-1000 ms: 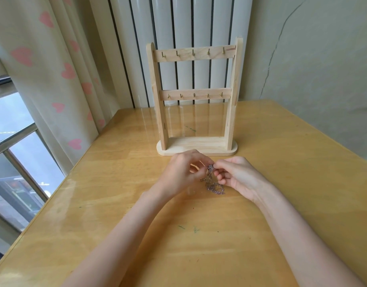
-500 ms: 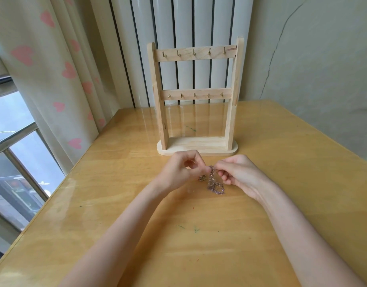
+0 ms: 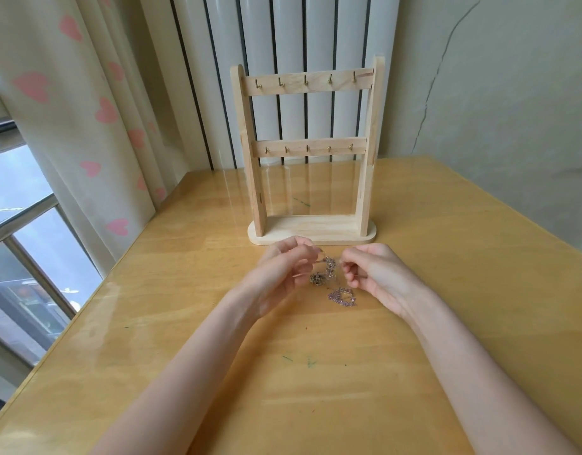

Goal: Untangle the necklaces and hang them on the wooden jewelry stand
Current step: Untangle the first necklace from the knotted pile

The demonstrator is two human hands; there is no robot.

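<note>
Head view shows your scene arranged around the wooden jewelry stand (image 3: 307, 152), which stands upright at the far middle of the wooden table (image 3: 463, 290). Far to the left of the stand you have a window (image 3: 23, 231) and, between it and the stand, a pale curtain with pink hearts (image 3: 86, 126). Right behind the stand rise the white ribs of a radiator (image 3: 283, 37). The stand's two crossbars each carry a row of small brass hooks (image 3: 305, 81), and none of them bears a chain. Just in front of the stand's base, slightly left of its middle, your left hand (image 3: 283, 274) has its fingers curled, the fingertips pinching the top of the tangled necklaces (image 3: 330, 274). That tangle hangs between your two hands, near the front edge of the stand's base: a darker knot sits low beside your left palm, and a pinkish loop of chain lies on the table below your right hand. In front of the stand's right post, your right hand (image 3: 378, 274) is curled too, its fingertips pinching the same clump from the other side. To the right of the stand a cracked wall (image 3: 496, 93) fills the background.
</note>
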